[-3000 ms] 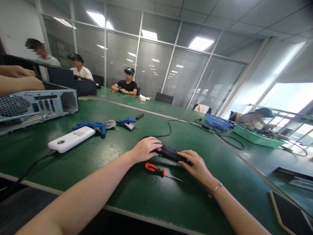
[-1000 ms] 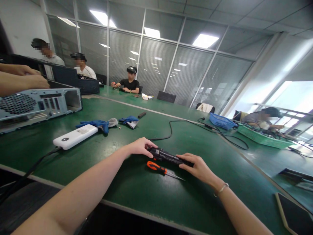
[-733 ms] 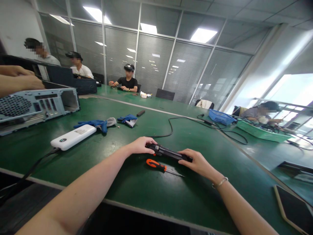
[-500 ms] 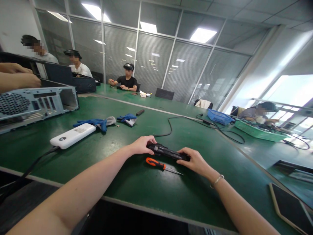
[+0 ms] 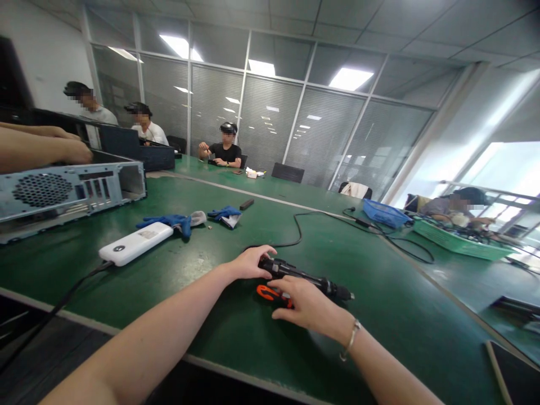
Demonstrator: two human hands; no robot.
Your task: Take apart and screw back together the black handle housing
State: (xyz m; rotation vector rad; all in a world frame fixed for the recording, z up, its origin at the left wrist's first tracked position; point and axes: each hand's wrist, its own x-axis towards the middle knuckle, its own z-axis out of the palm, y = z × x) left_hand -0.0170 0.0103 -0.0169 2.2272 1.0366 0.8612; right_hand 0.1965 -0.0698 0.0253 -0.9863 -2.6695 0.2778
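Observation:
A black power tool (image 5: 314, 278) lies on the green table, its metal tip pointing right. My left hand (image 5: 252, 263) is closed around the tool's left end. Just in front of the tool is an orange and black screwdriver (image 5: 266, 292), with its shaft hidden under my right hand (image 5: 301, 301). That hand hovers over the screwdriver with thumb and fingers apart, near the middle of the tool. A black cable (image 5: 300, 229) runs from behind my left hand across the table.
A white power bank (image 5: 137, 243), blue gloves (image 5: 185, 225) and a dark bar (image 5: 247, 205) lie left of centre. A computer case (image 5: 71, 191) with another person's hands stands at far left. Blue basket (image 5: 386, 214), green basket (image 5: 459, 239) and phone (image 5: 512, 365) are on the right.
My right hand has let go of the tool's right end and moved left over the screwdriver, uncovering the metal tip. My left hand stays on the tool. The view has shifted slightly.

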